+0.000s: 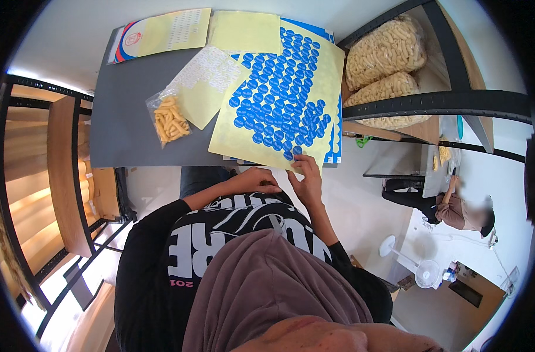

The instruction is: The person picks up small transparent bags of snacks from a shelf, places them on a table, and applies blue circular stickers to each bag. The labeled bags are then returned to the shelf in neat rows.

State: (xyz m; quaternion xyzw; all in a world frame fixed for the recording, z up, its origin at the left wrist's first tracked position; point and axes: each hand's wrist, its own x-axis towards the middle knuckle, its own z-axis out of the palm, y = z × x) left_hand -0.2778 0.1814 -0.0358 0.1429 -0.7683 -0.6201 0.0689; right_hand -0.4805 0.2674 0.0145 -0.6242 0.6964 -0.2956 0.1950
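My right hand is at the front edge of a yellow backing sheet with rows of round blue stickers. Its fingertips touch or hover just over the lowest stickers, thumb apart from them. In front of my waist is my left hand, its fingers curled; whether it holds anything is hidden. To the left on the grey table lies a clear plastic bag of tube-shaped snacks. A sheet of small white labels lies behind the bag, partly on the blue-sticker sheet.
More yellow sheets and a printed blue-and-red packet lie along the table's back. Large bags of puffed snacks fill a metal-framed shelf to the right. Another shelf stands left. A person sits farther right, near a fan.
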